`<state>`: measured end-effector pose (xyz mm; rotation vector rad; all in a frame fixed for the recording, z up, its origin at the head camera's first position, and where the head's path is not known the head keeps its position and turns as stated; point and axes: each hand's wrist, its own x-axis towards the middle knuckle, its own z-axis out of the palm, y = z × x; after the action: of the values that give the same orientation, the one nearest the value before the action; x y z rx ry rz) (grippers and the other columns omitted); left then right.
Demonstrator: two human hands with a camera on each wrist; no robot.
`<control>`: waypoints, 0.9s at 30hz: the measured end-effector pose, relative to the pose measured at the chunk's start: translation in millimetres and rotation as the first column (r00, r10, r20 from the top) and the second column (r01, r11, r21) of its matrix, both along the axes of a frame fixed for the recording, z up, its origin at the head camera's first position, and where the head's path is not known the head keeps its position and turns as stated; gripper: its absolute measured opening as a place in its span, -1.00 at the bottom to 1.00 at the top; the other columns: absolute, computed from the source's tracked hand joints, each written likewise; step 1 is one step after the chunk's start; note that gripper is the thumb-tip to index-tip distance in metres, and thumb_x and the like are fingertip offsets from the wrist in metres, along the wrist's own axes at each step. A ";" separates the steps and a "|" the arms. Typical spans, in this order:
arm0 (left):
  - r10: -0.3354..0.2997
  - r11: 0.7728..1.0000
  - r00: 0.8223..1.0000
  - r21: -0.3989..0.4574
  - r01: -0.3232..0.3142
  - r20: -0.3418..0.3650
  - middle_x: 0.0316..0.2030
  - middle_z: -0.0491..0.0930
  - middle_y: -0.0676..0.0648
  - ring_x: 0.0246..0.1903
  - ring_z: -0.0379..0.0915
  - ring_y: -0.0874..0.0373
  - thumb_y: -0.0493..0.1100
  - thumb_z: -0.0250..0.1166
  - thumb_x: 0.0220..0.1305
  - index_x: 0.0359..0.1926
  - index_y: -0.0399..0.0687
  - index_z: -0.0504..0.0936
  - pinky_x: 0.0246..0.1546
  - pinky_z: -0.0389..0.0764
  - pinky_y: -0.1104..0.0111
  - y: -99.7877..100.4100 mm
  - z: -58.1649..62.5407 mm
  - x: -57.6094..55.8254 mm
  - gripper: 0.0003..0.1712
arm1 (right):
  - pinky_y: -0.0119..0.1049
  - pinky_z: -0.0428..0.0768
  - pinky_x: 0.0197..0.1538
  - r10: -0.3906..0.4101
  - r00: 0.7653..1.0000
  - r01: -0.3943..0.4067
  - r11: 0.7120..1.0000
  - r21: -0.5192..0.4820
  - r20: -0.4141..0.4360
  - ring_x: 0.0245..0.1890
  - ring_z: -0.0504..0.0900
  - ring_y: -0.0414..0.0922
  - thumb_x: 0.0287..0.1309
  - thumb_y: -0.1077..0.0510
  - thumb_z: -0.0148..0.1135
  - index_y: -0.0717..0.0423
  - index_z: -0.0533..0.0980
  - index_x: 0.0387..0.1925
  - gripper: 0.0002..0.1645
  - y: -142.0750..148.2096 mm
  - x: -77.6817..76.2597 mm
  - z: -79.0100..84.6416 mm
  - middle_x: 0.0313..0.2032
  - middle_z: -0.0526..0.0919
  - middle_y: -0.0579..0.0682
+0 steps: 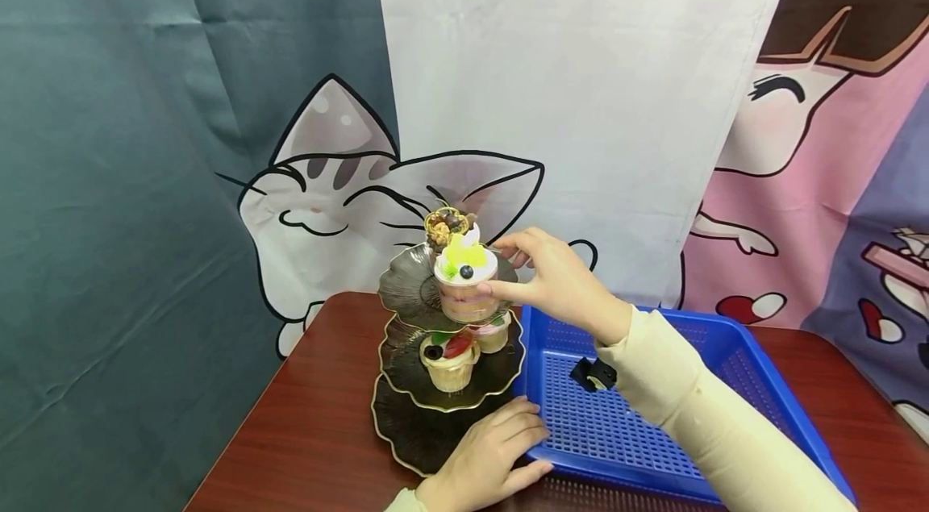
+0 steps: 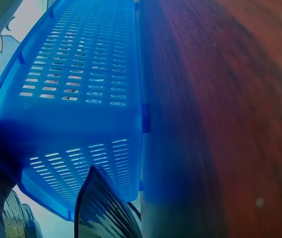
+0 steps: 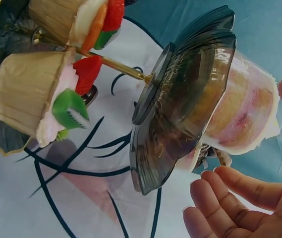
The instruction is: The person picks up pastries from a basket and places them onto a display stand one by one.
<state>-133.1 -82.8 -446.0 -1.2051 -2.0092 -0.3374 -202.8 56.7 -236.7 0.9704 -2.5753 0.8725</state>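
Observation:
A clear dessert cup with pink and cream layers, yellow fruit and a blueberry on top stands on the top plate of a three-tier stand. Around the cup is my right hand, its thumb right at the cup's side. In the right wrist view the fingers are spread, with a gap between them and the cup. My left hand rests at the near left corner of a blue basket, fingers on its rim.
Behind the cup, a dessert with nuts and dark berries shares the top plate. The middle tier bears a fruit-topped cupcake and a pink-topped one. A small black item lies inside the basket. Printed curtains hang behind the table.

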 end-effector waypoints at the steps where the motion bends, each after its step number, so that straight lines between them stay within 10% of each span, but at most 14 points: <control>1: 0.003 1.000 1.000 -0.002 -0.003 0.000 -0.16 0.66 0.08 0.04 0.53 0.23 0.07 0.26 0.26 -0.18 0.00 0.65 0.33 0.41 0.36 -0.5 0.1 0.0 -0.73 | -0.15 0.60 -0.06 -0.001 1.000 0.001 1.000 0.003 0.003 -0.12 0.56 -0.11 -0.03 -0.21 0.41 0.07 0.52 0.07 -0.32 1.5 0.5 -1.0 -0.08 0.60 0.01; 27: 0.138 0.984 0.987 -0.098 -0.145 -0.081 -0.02 0.62 0.02 0.12 0.51 0.14 0.21 0.18 0.27 -0.13 0.03 0.65 0.31 0.45 0.32 -8.4 13.8 4.2 -0.59 | 0.24 0.52 0.13 -0.065 0.997 0.061 0.990 0.124 0.029 0.21 0.45 0.13 -0.07 -0.40 0.32 -0.09 0.34 0.29 -0.07 72.4 41.2 -53.4 0.21 0.46 0.06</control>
<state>-128.9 -91.3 -432.1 -1.1131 -2.0561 -0.1176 -161.6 129.2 -290.0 0.9091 -2.6994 0.7262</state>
